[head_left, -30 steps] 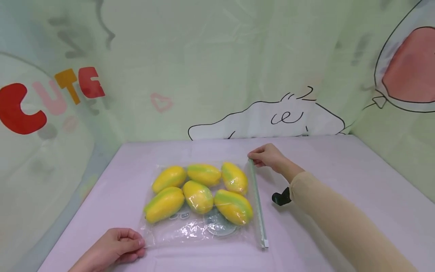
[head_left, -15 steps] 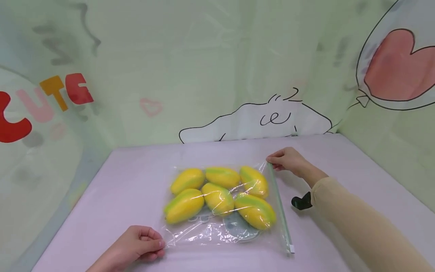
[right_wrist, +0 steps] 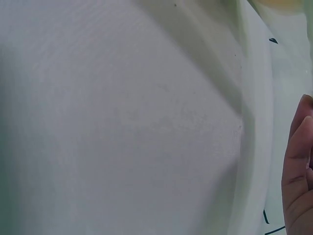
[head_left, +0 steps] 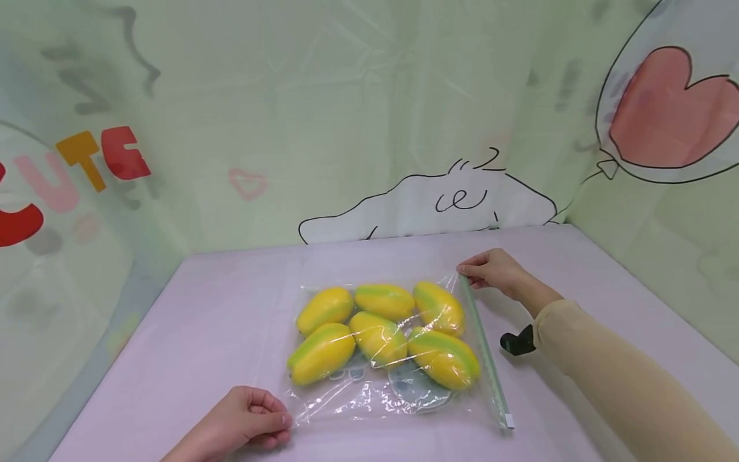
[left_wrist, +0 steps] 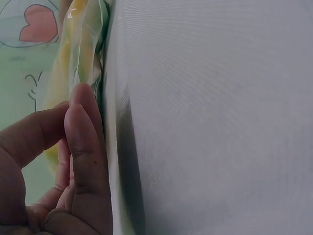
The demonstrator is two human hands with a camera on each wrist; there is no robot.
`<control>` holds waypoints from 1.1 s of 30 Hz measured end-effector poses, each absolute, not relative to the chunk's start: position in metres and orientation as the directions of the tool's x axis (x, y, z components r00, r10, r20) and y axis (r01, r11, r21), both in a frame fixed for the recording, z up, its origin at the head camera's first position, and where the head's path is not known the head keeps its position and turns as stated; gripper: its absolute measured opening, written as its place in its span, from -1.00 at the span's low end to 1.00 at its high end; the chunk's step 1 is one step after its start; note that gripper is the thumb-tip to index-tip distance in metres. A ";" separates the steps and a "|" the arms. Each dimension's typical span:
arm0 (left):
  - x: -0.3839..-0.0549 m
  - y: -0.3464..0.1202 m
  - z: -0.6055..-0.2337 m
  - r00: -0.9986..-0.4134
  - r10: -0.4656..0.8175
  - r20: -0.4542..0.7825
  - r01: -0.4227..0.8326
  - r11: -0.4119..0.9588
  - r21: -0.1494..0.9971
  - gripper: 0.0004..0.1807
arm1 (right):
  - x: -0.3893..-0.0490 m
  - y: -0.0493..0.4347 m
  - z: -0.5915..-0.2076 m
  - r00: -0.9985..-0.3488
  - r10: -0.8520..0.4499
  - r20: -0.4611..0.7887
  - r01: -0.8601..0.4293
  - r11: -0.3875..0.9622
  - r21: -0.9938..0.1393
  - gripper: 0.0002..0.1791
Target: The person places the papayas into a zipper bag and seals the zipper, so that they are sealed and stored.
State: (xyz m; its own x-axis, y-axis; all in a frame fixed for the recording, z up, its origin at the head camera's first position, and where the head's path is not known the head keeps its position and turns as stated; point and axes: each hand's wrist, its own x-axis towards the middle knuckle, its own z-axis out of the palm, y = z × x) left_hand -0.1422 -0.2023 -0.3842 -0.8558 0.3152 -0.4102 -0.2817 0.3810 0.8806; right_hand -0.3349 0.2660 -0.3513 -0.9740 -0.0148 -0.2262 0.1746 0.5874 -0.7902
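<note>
A clear zip bag [head_left: 346, 404] with a green slider seal [head_left: 487, 353] along its right side lies flat, several yellow-green mangoes [head_left: 378, 340] inside it. My left hand [head_left: 248, 420] pinches the bag's near left corner between thumb and fingers. In the left wrist view, the same hand [left_wrist: 83, 152] has its fingertips together at the plastic, with the mangoes [left_wrist: 78, 44] beyond. At the far right corner, my right hand [head_left: 493, 273] pinches the top end of the seal. Only part of that hand [right_wrist: 299, 166] shows at the edge of the right wrist view.
A pale lilac table [head_left: 231, 308] carries the bag. A black wrist-worn device [head_left: 518, 341] sticks out from the right sleeve [head_left: 612, 378]. Behind the table hangs a pale green printed curtain [head_left: 346, 115], which also closes off both sides.
The bag, with both hands holding its corners, has shifted to the right in the head view. The head view itself has turned slightly too. Both grips stay the same.
</note>
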 end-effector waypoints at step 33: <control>-0.192 -0.229 -0.335 -0.954 0.232 -0.190 0.044 0.736 0.675 -0.59 | -0.313 0.299 -0.340 -0.980 -0.103 -0.169 0.046 0.713 -0.700 -0.37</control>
State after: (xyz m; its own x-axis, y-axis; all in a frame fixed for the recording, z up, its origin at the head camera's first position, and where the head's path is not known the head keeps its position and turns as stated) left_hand -0.1925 -0.2290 -0.3353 -0.9541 0.2316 -0.1900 0.0442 0.7363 0.6753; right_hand -0.3128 0.2993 -0.3402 -0.9802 -0.1031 -0.1691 0.0457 0.7130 -0.6997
